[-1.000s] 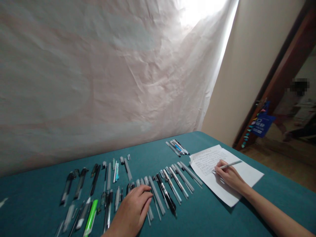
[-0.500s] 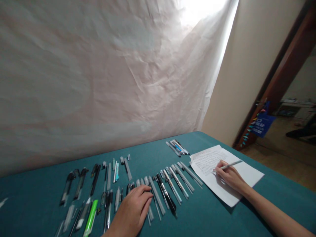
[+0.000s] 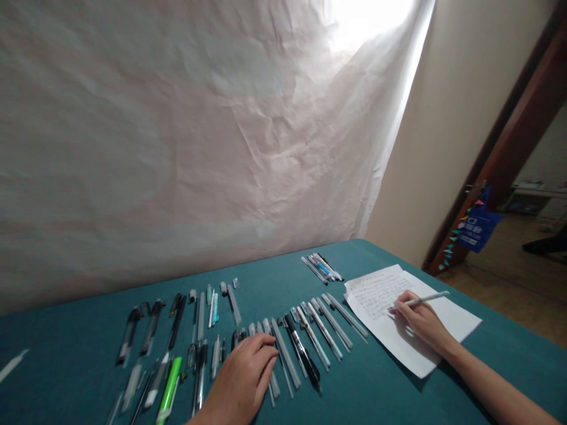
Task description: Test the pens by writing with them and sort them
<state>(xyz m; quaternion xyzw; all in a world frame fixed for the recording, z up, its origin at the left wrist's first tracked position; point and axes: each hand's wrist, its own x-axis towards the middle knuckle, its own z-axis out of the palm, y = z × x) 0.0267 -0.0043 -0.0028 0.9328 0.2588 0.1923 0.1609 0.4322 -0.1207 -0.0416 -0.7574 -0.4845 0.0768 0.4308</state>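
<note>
My right hand (image 3: 416,321) is closed around a slim, light-coloured pen (image 3: 427,298), its tip down on a sheet of paper (image 3: 419,357). Lines of handwriting cover the upper left of the sheet, and the lower part is blank. Another sheet lies partly under it. My left hand (image 3: 248,372) rests palm down on the table, fingers loosely bent and holding nothing that I can see. Beneath and beside its fingers lie clear pen barrels (image 3: 286,354) and caps, partly covered by the hand. A black pen (image 3: 303,354) is just to the right of them.
Pens, barrels and caps lie in rows on the green tabletop (image 3: 354,389), among them a bright green pen (image 3: 169,389). A small bundle of pens (image 3: 322,268) is near the back edge. A pale sheet (image 3: 199,147) hangs behind the table. At right, a blue bag (image 3: 481,227) hangs by the doorway.
The whole view has shifted slightly, so things appear a little farther right. My right hand still holds the pen on the paper, and my left hand stays among the pens.
</note>
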